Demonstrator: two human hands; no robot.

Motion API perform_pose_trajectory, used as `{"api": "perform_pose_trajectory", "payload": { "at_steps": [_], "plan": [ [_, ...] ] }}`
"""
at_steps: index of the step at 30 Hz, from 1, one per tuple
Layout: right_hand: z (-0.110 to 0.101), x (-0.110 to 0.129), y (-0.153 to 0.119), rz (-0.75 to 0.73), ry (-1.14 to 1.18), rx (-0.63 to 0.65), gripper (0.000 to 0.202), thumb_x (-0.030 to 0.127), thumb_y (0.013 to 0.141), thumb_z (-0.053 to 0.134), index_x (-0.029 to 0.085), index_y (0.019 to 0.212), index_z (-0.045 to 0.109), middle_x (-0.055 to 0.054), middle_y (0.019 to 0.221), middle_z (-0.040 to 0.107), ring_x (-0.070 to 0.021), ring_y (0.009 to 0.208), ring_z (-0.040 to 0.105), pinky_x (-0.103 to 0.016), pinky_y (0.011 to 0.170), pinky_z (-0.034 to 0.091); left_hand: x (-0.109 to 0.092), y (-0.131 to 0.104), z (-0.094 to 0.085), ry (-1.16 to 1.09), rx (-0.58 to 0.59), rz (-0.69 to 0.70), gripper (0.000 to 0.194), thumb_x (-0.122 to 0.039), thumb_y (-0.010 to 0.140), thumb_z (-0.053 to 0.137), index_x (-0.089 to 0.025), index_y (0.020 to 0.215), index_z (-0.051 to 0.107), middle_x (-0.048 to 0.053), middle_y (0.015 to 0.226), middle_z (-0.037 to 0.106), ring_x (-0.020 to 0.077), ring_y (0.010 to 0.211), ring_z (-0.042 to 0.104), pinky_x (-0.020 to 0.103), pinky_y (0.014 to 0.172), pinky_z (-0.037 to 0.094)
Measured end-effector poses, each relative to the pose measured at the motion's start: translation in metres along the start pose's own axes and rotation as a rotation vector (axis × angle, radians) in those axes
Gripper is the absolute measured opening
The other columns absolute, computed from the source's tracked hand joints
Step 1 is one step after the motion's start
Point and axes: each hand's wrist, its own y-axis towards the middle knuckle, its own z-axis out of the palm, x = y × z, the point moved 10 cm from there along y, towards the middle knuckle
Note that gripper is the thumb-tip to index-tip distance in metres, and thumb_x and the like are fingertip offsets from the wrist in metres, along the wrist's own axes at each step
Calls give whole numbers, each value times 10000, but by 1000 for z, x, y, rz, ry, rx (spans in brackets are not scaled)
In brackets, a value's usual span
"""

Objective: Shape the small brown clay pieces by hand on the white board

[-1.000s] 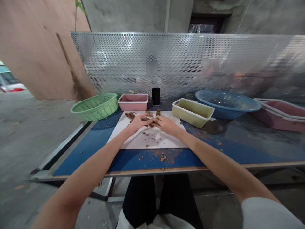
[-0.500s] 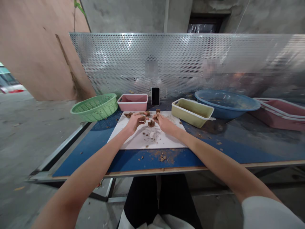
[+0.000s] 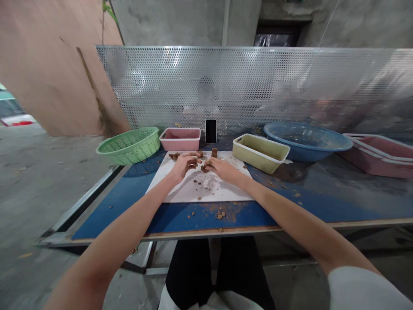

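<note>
A white board (image 3: 180, 193) on the blue table carries lumps and crumbs of brown clay. My left hand (image 3: 185, 165) is over the board's left half, fingers curved and apart, with nothing clear between them. My right hand (image 3: 222, 168) reaches in from the other side, its fingertips closed on a small brown clay piece (image 3: 203, 168) and partly covering it. Just behind my hands stand a clay block (image 3: 214, 152) and another clay lump (image 3: 200, 153). More broken clay (image 3: 174, 156) lies at the board's far left corner.
Behind the board are a green basket (image 3: 129, 148), a pink bin (image 3: 180, 144), an upright phone (image 3: 211, 131), a yellow-green bin (image 3: 254, 157) and a blue basin (image 3: 306, 150). Pink baskets (image 3: 380, 161) sit far right. A perforated metal panel (image 3: 238, 90) rises behind. Clay crumbs (image 3: 220, 213) lie near the front edge.
My right hand has come down and slightly inward, its fingers now on the small clay piece that stood uncovered before. My left hand has hardly moved.
</note>
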Motion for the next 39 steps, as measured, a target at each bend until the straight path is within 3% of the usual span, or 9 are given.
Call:
{"api": "perform_pose_trajectory", "payload": {
  "at_steps": [6,11,16,22,27,31,34,39],
  "plan": [
    [0,3,-1,-55,-18,-16,263,306,1155,407,211,1241,637,-143,1280,700,-277,1198,686,-420,1027,559,-1,-2,0,-1,-15,0,267,-220,645,741,-162,905,763,55,792,736,186,755,664,328,734,476],
    [-13,6,-2,24,93,-96,276,339,1143,416,220,1202,658,-126,1237,727,-279,1181,693,-428,1044,545,-2,-3,0,20,-31,-5,243,-226,634,745,-169,869,764,68,796,741,192,742,659,334,725,481],
    [-23,8,-6,83,185,-164,295,375,1133,391,231,1307,581,-133,1339,685,-280,1214,665,-436,1049,520,-4,-4,1,39,-30,3,257,-216,618,746,-163,868,771,68,807,740,192,748,661,328,721,474],
    [-15,4,-7,138,170,-77,279,438,1138,351,231,1128,538,-109,1093,707,-266,973,671,-398,884,526,0,-2,-1,24,-24,-7,264,-199,631,730,-154,888,766,80,831,741,192,772,668,322,731,479],
    [-3,-4,-6,192,154,8,224,401,1131,409,236,1104,557,-108,1116,731,-271,1014,695,-368,880,515,4,0,-3,30,-30,-19,267,-187,632,738,-156,895,766,85,840,751,195,791,678,315,733,476],
    [-1,-6,-7,198,149,3,275,380,1150,363,237,1274,563,-117,1151,738,-269,1017,711,-366,908,522,4,0,-2,30,-24,-16,260,-191,637,732,-154,891,767,82,820,759,192,775,677,313,716,462],
    [-3,-7,-9,228,128,-12,364,385,1155,361,222,1458,482,-125,1116,749,-275,967,718,-372,878,527,3,0,-2,34,-19,-9,270,-191,624,737,-150,888,774,82,832,760,193,779,680,313,720,467],
    [-5,1,-9,209,117,9,416,383,1165,292,208,1511,440,-108,1007,756,-264,836,710,-370,819,536,4,1,-3,58,-25,-8,261,-209,640,727,-155,889,787,90,858,772,196,787,683,312,720,475]
  ]
}}
